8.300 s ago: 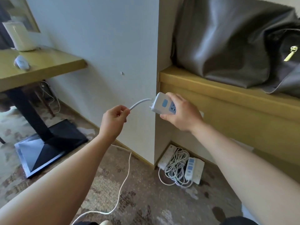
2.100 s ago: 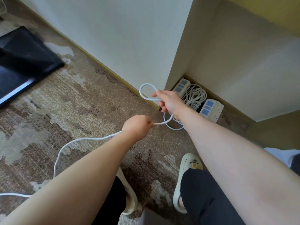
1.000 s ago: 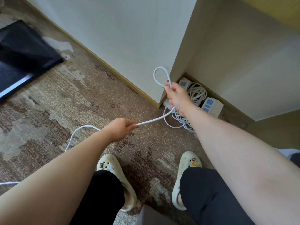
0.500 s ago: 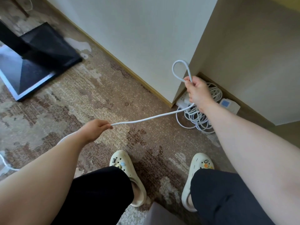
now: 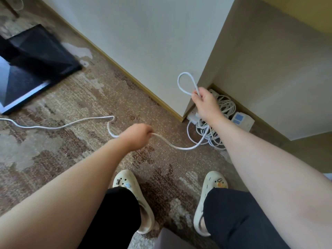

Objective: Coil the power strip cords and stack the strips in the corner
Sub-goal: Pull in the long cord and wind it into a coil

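My right hand [image 5: 205, 103] grips the white cord [image 5: 179, 146], and a small loop of it sticks up above my fist near the wall corner. From there the cord sags down in a slack arc to my left hand [image 5: 137, 136], which pinches it lower and to the left. Beyond my left hand the cord trails across the carpet to the left edge. In the corner lie white power strips [image 5: 242, 120] with blue sockets beside a pile of coiled cords [image 5: 225, 106], partly hidden behind my right wrist.
A black, glossy base plate [image 5: 32, 63] lies on the patterned carpet at the upper left. White walls with a wooden skirting meet at the corner. My two feet in cream clogs [image 5: 133, 198] stand at the bottom.
My left hand has moved right, toward my right hand, so the cord between them went from taut to a slack arc. The right hand keeps the loop raised.
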Available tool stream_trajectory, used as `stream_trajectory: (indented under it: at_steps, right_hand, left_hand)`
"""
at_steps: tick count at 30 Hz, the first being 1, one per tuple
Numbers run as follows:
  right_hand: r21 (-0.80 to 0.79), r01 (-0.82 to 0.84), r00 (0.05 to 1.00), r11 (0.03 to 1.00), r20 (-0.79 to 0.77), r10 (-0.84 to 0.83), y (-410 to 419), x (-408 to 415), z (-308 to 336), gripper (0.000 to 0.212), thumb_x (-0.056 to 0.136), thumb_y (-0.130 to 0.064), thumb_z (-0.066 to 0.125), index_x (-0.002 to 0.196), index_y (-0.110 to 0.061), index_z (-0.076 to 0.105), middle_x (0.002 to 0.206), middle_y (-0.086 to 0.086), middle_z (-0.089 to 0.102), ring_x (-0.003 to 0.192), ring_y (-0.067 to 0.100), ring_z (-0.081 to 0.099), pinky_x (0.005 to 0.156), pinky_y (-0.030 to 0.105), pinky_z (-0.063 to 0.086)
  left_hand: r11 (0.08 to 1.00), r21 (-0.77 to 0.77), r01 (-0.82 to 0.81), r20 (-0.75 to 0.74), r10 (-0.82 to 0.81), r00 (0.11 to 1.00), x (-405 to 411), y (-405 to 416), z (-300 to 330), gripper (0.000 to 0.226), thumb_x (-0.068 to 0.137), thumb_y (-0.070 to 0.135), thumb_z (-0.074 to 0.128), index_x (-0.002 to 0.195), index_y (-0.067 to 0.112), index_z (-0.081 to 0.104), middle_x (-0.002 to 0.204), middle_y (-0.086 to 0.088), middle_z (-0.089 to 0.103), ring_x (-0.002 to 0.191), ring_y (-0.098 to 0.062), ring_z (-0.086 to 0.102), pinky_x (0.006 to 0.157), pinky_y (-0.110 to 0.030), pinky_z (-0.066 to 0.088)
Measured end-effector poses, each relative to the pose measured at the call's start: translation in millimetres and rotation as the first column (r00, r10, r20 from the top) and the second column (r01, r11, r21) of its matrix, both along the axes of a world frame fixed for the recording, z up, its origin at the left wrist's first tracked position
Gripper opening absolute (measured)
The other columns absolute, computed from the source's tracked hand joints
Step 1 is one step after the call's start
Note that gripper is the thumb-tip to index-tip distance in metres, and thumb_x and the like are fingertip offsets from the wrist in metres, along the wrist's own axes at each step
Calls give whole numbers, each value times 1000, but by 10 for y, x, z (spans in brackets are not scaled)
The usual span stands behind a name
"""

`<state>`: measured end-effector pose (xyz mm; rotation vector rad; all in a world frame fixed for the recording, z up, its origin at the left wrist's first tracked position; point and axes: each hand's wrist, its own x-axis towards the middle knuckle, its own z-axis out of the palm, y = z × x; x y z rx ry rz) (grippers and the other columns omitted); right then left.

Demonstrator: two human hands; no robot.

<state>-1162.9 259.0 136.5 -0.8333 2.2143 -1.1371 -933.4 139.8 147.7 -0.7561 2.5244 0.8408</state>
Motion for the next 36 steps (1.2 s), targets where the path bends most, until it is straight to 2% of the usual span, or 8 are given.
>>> stream_trajectory:
  at_steps: [6, 9, 14, 17, 20, 26, 31, 36]
  right_hand:
    - [32, 50, 996, 998, -75, -47, 42, -72, 15, 27, 101, -37, 45, 82, -19, 50, 67, -3, 44, 61, 15, 40, 62, 35, 33]
    - [39, -9, 1000, 999, -18, 10, -32, 33, 6, 31, 103, -36, 44, 80, -14, 47, 66, 0, 42, 60, 16, 38, 61, 35, 31]
    - [35, -120, 981, 992, 156, 113, -110, 198, 32, 25, 105, -31, 44, 85, -18, 50, 64, -2, 57, 47, 10, 49, 49, 28, 43]
    - [27, -128, 953, 991, 281, 116, -53, 178, 59, 21, 106, -29, 44, 90, -19, 52, 66, 0, 61, 46, 14, 58, 47, 25, 48]
    - [55, -180, 942, 982, 299, 156, -3, 193, 73, 20, 106, -30, 44, 92, -19, 52, 67, 1, 63, 47, 13, 62, 45, 23, 49]
    - [35, -163, 941, 986, 307, 144, -39, 226, 14, 22, 107, -29, 42, 90, -17, 49, 63, 2, 49, 41, 10, 43, 41, 26, 37]
    - [73, -164, 959, 984, 246, 141, -21, 150, -75, 25, 105, -34, 43, 85, -21, 49, 56, -5, 46, 39, 4, 38, 36, 18, 29]
    - [96, -161, 971, 982, 193, 140, 17, 70, -126, 25, 105, -32, 44, 83, -20, 47, 64, -4, 42, 53, 13, 41, 53, 31, 35]
  left_hand:
    - [939, 61, -339, 97, 332, 938, 604, -442, -163, 25, 96, 32, 56, 83, 15, 68, 72, -3, 61, 57, -15, 50, 53, -26, 43]
    - [960, 136, -244, 54, 239, 970, 306, -224, -71, 21, 95, 34, 57, 86, 20, 69, 69, 0, 62, 50, -9, 44, 46, -19, 37]
    - [984, 150, -99, -252, 135, 958, -526, 310, 190, 21, 96, 27, 56, 81, 17, 66, 66, 10, 57, 54, -6, 49, 44, -18, 31]
    - [977, 194, -86, -238, 132, 962, -653, 427, 179, 20, 97, 17, 51, 85, 7, 65, 74, 0, 61, 70, -20, 55, 55, -27, 37]
    - [964, 200, -175, -263, 225, 938, -700, 443, 173, 23, 94, 22, 57, 76, 11, 64, 68, 2, 61, 64, -17, 55, 54, -26, 37]
    - [919, 160, -361, -313, 394, 864, -845, 412, 170, 25, 90, 34, 64, 75, 14, 66, 70, 0, 68, 65, -17, 62, 62, -30, 47]
    - [940, 144, -310, -272, 339, 901, -739, 284, 100, 22, 91, 35, 63, 76, 18, 63, 70, 2, 65, 60, -13, 55, 53, -27, 40]
    - [916, 205, -344, -165, 379, 911, -293, -68, -59, 19, 95, 31, 58, 81, 22, 65, 65, 2, 56, 52, -13, 43, 47, -25, 34]
